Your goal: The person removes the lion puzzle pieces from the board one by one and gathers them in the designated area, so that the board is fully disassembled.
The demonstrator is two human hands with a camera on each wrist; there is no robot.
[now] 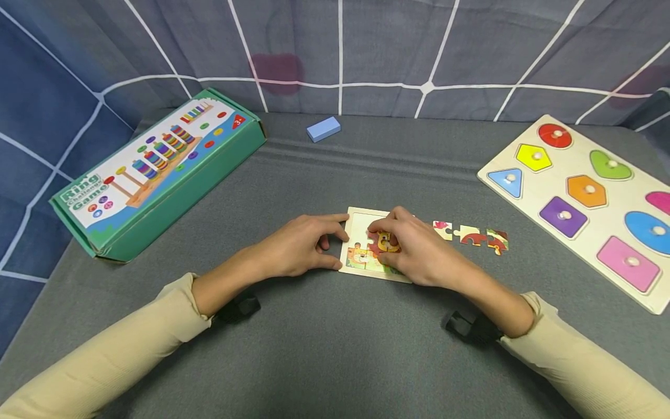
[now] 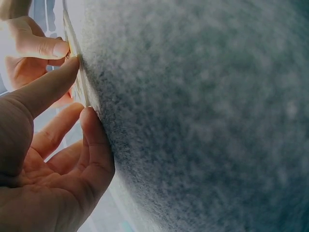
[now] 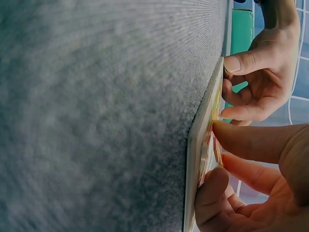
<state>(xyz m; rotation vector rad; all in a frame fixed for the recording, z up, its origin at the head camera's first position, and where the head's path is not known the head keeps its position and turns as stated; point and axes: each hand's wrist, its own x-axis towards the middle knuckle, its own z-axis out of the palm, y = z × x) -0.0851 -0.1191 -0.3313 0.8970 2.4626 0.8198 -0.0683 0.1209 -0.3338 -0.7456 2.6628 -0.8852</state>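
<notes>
A small wooden jigsaw tray point(image 1: 359, 223) lies flat on the grey cloth, with animal picture pieces point(image 1: 361, 257) set along its near side. My left hand point(image 1: 300, 244) steadies the tray's left edge, index fingertip near the far corner and thumb at the near corner. Over the tray, my right hand point(image 1: 421, 253) pinches a jigsaw piece point(image 1: 386, 241) with a yellow and reddish-brown animal face between thumb and fingers. In the right wrist view that piece point(image 3: 217, 153) is seen edge-on, tilted close above the tray. The right hand hides the tray's right part.
Loose jigsaw pieces point(image 1: 471, 235) lie in a row just right of the right hand. A shape board point(image 1: 528, 206) with knobbed pieces stands farther right. At the left is a green ring game box point(image 1: 178, 215); a blue block point(image 1: 323, 129) sits at the back before a checked curtain point(image 1: 377, 52).
</notes>
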